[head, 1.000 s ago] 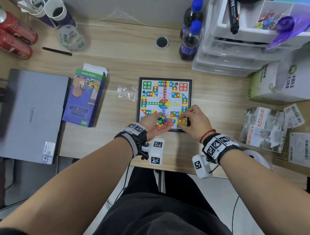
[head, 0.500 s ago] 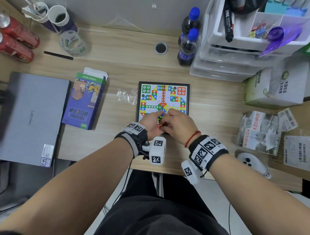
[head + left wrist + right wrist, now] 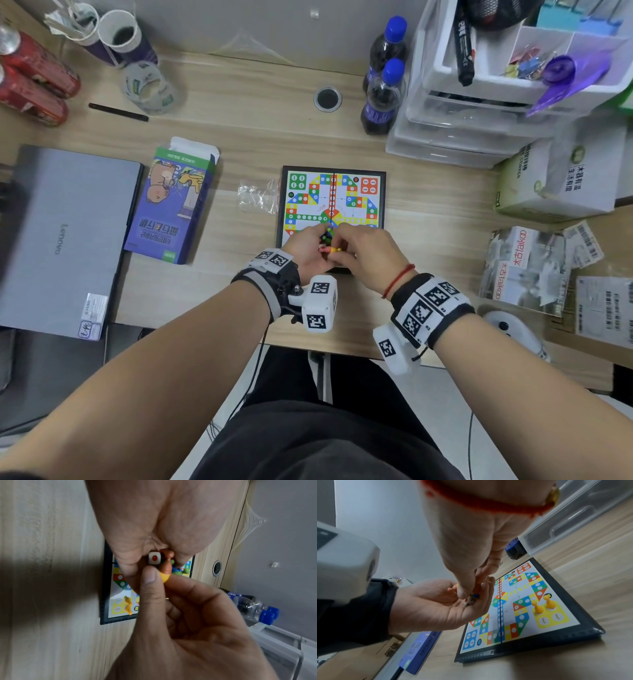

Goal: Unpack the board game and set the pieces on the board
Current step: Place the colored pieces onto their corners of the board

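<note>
The colourful game board (image 3: 342,192) lies open flat on the desk. Above its near edge my left hand (image 3: 310,245) is palm up and cupped round several small pawns (image 3: 328,235) and a white die (image 3: 154,559). My right hand (image 3: 342,245) reaches into that palm, thumb and forefinger pinching a yellow pawn (image 3: 165,577) beside a reddish pawn (image 3: 167,561). Two yellow pawns (image 3: 537,608) (image 3: 547,601) stand upright in the board's (image 3: 556,627) yellow corner. Both hands hide the board's near part in the head view.
The purple game box (image 3: 171,202) and a crumpled clear bag (image 3: 255,197) lie left of the board, a closed laptop (image 3: 58,236) further left. Two bottles (image 3: 380,99), clear drawers (image 3: 479,113) and cartons (image 3: 561,174) crowd the back right.
My right hand has left the board's yellow corner, moved left to my left palm and closed on a yellow pawn. The left hand has stayed put.
</note>
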The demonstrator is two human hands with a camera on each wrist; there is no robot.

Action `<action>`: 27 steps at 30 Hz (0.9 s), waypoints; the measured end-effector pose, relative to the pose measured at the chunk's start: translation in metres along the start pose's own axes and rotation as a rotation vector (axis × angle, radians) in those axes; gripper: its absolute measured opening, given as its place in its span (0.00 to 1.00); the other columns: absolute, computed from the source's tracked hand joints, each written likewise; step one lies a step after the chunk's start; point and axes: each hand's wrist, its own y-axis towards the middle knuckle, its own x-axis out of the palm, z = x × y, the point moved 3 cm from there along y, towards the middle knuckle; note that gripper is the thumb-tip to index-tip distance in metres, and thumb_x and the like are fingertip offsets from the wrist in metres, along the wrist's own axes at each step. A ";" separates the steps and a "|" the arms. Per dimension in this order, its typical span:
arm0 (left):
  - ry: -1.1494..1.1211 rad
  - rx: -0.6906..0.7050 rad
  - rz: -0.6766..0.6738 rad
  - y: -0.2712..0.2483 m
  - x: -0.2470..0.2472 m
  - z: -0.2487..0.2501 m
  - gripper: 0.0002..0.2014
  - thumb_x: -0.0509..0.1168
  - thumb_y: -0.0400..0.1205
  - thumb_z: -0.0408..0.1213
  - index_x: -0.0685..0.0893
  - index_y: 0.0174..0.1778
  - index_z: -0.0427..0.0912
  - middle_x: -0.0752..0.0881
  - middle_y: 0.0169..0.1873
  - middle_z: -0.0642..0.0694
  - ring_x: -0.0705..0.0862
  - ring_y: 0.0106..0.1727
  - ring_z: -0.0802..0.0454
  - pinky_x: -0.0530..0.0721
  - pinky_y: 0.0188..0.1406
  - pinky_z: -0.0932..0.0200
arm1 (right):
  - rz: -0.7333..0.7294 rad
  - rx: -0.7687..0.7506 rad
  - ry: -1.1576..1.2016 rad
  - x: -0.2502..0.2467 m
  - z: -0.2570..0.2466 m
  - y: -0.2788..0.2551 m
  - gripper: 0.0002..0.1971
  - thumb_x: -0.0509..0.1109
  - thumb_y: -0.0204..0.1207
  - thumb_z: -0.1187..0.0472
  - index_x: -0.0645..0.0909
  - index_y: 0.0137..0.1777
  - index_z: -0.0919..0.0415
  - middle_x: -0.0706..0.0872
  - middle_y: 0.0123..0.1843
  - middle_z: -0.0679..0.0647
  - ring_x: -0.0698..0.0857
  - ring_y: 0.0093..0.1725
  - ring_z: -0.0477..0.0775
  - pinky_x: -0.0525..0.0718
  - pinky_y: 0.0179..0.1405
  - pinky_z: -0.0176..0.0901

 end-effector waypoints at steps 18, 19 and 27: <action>-0.111 -0.015 -0.103 -0.004 0.008 -0.002 0.12 0.52 0.90 0.39 0.76 0.53 0.34 0.83 0.35 0.39 0.86 0.27 0.48 0.88 0.32 0.58 | 0.178 -0.054 0.206 -0.009 0.002 0.004 0.06 0.76 0.72 0.60 0.91 0.48 0.58 0.89 0.39 0.53 0.80 0.37 0.45 0.77 0.43 0.37; -0.112 -0.017 -0.086 -0.004 0.005 0.000 0.12 0.53 0.90 0.39 0.77 0.54 0.34 0.84 0.35 0.39 0.87 0.27 0.49 0.89 0.33 0.58 | 0.204 -0.052 0.201 -0.013 0.007 0.004 0.06 0.75 0.73 0.61 0.91 0.49 0.58 0.89 0.40 0.53 0.81 0.38 0.46 0.78 0.44 0.37; -0.075 -0.001 0.082 0.004 -0.023 0.002 0.15 0.55 0.90 0.41 0.76 0.41 0.37 0.86 0.32 0.40 0.88 0.37 0.46 0.89 0.31 0.59 | 0.064 0.151 -0.046 -0.002 0.059 -0.008 0.05 0.75 0.71 0.60 0.89 0.46 0.56 0.88 0.40 0.51 0.81 0.35 0.48 0.85 0.45 0.47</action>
